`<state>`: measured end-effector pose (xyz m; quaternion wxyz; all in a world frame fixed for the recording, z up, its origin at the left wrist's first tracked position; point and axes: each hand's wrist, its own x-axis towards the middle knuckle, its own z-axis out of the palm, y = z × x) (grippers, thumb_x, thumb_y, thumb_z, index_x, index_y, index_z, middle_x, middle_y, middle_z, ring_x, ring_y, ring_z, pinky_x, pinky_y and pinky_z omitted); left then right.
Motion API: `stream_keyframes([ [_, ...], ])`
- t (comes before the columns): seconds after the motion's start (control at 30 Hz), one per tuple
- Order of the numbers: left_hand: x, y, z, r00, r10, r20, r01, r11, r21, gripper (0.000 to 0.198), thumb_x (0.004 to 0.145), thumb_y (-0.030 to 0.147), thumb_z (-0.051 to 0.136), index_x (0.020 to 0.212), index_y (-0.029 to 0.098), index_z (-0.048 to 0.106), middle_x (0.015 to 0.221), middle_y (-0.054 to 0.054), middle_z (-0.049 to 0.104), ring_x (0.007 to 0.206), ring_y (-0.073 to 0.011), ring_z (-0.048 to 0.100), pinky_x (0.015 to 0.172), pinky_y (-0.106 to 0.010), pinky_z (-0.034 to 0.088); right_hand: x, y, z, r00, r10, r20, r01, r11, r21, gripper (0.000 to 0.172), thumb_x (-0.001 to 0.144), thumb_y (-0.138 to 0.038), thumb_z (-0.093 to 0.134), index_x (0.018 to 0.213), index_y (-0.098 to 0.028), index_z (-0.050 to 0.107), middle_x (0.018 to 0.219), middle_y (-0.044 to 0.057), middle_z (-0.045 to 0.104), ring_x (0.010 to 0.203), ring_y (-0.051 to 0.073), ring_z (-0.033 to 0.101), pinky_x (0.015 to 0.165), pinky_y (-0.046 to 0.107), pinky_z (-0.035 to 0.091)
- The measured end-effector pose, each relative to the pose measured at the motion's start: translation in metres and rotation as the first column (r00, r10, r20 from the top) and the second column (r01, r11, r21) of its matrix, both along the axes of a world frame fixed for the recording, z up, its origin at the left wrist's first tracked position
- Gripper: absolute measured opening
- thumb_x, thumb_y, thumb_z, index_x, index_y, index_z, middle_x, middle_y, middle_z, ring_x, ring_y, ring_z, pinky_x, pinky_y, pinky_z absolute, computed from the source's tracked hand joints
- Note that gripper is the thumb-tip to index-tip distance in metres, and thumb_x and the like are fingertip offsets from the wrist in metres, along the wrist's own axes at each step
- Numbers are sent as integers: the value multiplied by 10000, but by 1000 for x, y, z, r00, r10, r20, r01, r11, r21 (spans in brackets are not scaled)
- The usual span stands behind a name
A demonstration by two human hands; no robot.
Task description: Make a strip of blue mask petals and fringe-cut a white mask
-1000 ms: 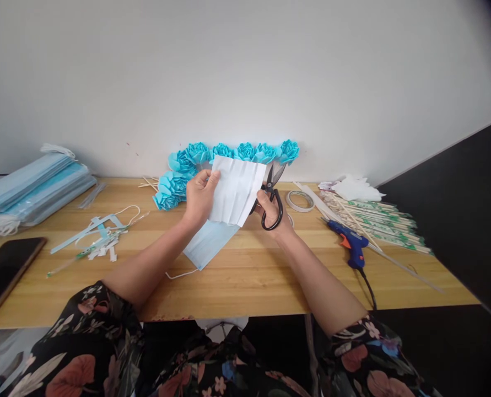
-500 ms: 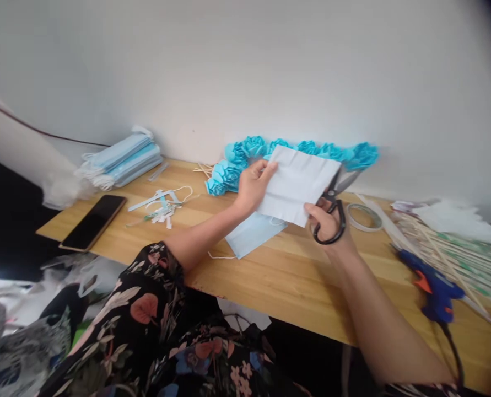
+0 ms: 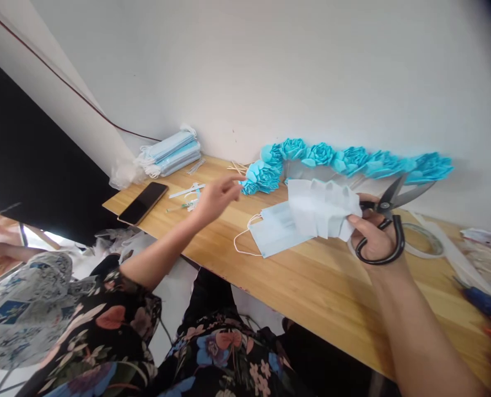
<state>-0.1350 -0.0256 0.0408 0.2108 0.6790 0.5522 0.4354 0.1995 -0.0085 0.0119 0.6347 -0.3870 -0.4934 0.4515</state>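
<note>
My right hand (image 3: pixel 373 237) pinches a pleated white mask sheet (image 3: pixel 322 208) by its right edge. Black-handled scissors (image 3: pixel 384 206) hang on the same hand, with their blades apart and pointing up and away. My left hand (image 3: pixel 220 198) is over the table near small cut scraps (image 3: pixel 193 193), its fingers apart and nothing in them. A blue face mask (image 3: pixel 276 229) with a white ear loop lies on the table, partly under the held sheet. Behind it stretches a row of turquoise flowers (image 3: pixel 319 154) along the wall.
Folded masks (image 3: pixel 171 151) are stacked at the back left, near a black phone (image 3: pixel 144 203). A tape roll (image 3: pixel 425 241) and a blue glue gun (image 3: pixel 483 302) lie at the right. Another person's arm (image 3: pixel 11 252) shows at the far left.
My left hand has let go of the white sheet and moved left. The sheet now hangs folded from my right hand. The view has turned to the left.
</note>
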Motion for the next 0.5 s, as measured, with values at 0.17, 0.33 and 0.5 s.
stream_keyframes([
  [0.17, -128, -32, -13, 783, 438, -441, -466, 883, 49, 639, 852, 415, 605, 1415, 124, 515, 1397, -209, 587, 1271, -367, 550, 1111, -544, 370, -1, -1, 11, 998, -37, -58, 37, 999, -8, 372, 501, -229, 788, 862, -252, 700, 608, -22, 581, 577, 166, 550, 537, 307, 407],
  [0.33, -202, -61, -27, 609, 343, -715, -657, 724, -212, 959, 854, 635, 552, 1588, 102, 240, 1577, -269, 385, 1422, -495, 393, 1092, -638, 354, 6, 0, 16, 997, -65, -29, 65, 998, 4, 422, 514, -249, 782, 931, -256, 720, 636, 5, 578, 548, 156, 506, 502, 319, 357],
  [0.5, -208, -63, -34, 559, 334, -759, -731, 631, -260, 1069, 805, 708, 522, 1600, 101, 143, 1500, -316, 466, 1328, -514, 511, 1014, -594, 449, 13, -4, 12, 997, -63, 52, 59, 996, 67, 394, 615, -340, 778, 993, -287, 679, 764, 2, 601, 639, 160, 541, 568, 323, 431],
])
